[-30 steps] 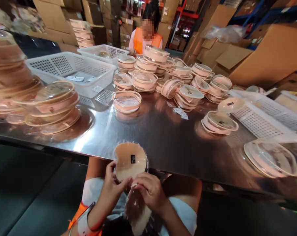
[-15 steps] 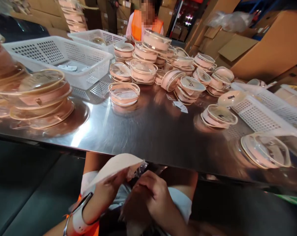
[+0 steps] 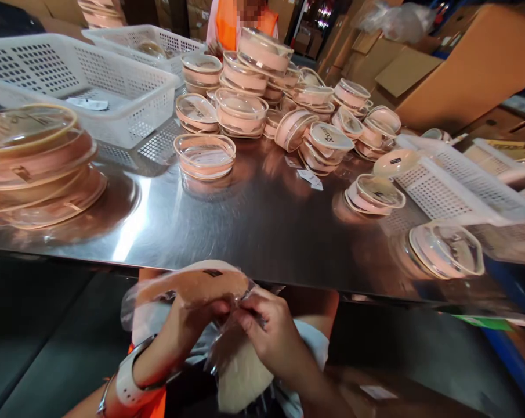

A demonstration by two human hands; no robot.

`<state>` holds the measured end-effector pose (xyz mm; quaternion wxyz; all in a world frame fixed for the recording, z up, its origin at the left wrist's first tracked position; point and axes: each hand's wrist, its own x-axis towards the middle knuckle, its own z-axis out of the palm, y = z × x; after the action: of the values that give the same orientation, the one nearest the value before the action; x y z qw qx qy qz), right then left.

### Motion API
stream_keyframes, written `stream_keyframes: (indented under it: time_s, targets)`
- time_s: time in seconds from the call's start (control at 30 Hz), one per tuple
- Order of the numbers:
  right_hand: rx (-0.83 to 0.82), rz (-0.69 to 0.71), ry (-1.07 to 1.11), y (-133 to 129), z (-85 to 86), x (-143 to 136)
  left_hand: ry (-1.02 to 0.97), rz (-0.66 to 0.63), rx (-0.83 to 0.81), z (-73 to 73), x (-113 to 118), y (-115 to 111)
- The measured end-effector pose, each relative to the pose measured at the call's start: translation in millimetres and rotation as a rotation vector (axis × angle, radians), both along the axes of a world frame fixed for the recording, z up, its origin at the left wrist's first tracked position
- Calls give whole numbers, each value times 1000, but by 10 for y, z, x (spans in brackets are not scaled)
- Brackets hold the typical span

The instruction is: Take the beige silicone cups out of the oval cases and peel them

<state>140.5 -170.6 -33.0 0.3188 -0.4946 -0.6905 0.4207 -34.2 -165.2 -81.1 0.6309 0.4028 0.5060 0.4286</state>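
Over my lap, my left hand [image 3: 196,310] is closed on a curved peach cup-shaped pad [image 3: 201,284] with a small dark label. Clear plastic film [image 3: 136,305] surrounds the pad and sticks out to the left. My right hand [image 3: 266,325] pinches crumpled film at the pad's right end, its fingertips close to those of my left. Below the hands hangs a second pale beige piece [image 3: 242,374], also in clear plastic; its upper part is hidden by my fingers. Both hands are just in front of the metal table's [image 3: 245,232] near edge.
Round clear cases [image 3: 242,113] with beige rims are piled at the table's far middle. More cases [image 3: 36,168] are stacked at the left. White baskets [image 3: 136,110] stand left and right. Paper tags [image 3: 310,179] lie mid-table. A person in an orange vest [image 3: 227,26] is across the table.
The pad has turned so its labelled face shows, and plastic film now spreads to its left. The beige piece below has come into clearer view. The camera view has shifted slightly.
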Motion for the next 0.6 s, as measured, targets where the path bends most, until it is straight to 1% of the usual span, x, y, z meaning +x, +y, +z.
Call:
stream_keyframes:
  time_s: [0.1,0.17,0.27,0.4,0.47,0.53,0.6]
  targets:
    - [7,14,-38,44,34,12,-87,-52,42,130,52,60]
    - [7,29,-68,66,58,15,-132,-56,-6,200,70,83]
    - [13,36,-95,90,81,12,-171,-23,-67,265,72,99]
    - [-18,46,-89,120,83,2,-223,-38,-147,278,47,103]
    - [-21,60,-79,131,83,0,-206,-40,-180,262,36,102]
    - [13,93,-48,130,90,-1,-162,-39,-174,243,36,102]
    - [96,144,-5,113,103,-2,-124,-13,-176,231,52,107]
